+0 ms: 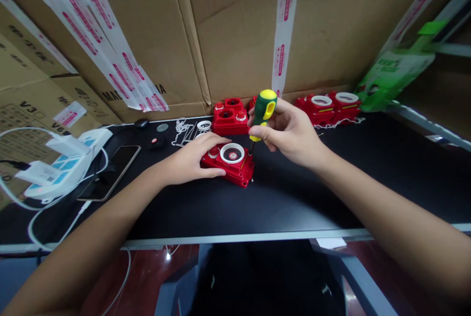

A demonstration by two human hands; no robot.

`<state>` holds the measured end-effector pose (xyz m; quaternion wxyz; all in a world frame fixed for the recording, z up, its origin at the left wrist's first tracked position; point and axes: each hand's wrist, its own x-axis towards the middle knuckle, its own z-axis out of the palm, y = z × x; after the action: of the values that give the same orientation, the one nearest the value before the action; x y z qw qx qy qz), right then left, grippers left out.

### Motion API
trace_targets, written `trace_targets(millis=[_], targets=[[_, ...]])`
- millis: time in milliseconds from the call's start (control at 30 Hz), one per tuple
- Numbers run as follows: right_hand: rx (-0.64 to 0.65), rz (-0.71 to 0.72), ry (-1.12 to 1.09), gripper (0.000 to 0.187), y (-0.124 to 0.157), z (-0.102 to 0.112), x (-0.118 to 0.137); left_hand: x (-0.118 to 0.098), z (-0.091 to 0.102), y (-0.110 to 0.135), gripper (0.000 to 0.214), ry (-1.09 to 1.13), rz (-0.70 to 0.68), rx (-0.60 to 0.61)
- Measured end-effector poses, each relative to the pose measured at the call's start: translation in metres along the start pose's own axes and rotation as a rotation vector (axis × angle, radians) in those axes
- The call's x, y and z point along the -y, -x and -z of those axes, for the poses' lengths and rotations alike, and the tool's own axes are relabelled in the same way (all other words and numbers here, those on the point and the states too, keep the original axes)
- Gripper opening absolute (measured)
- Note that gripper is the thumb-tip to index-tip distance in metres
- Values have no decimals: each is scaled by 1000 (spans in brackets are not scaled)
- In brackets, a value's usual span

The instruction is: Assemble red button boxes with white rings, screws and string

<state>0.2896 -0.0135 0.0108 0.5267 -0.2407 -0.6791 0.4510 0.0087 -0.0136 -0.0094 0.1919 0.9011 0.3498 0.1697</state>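
A red plastic housing (235,166) with a white ring on top lies on the black table (279,198) in front of me. My left hand (193,159) rests on its left side, fingers curled around it and holding it down. My right hand (290,132) grips a short screwdriver with a green and yellow handle (263,112), held upright, its tip down at the housing's right corner.
Another red housing (230,116) stands behind, and two more with white rings (331,105) at the back right. White rings and small parts (191,129) lie at the back left. A phone (112,171), a power strip with plugs (62,161) and cables sit left. Cardboard boxes wall the back.
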Motion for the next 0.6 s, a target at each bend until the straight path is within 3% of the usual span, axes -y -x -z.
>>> trace_targets(millis=[200,467,600], targets=[[141,33,-62,31,0,2,4,2,-1,1,73,11,15,4],[-117,45,-79,55,-3,-2,-2,3,-1,1,75,8,3,-1],[-15,26,-85,50,-3,1,0,3,-1,1,75,17,21,1]])
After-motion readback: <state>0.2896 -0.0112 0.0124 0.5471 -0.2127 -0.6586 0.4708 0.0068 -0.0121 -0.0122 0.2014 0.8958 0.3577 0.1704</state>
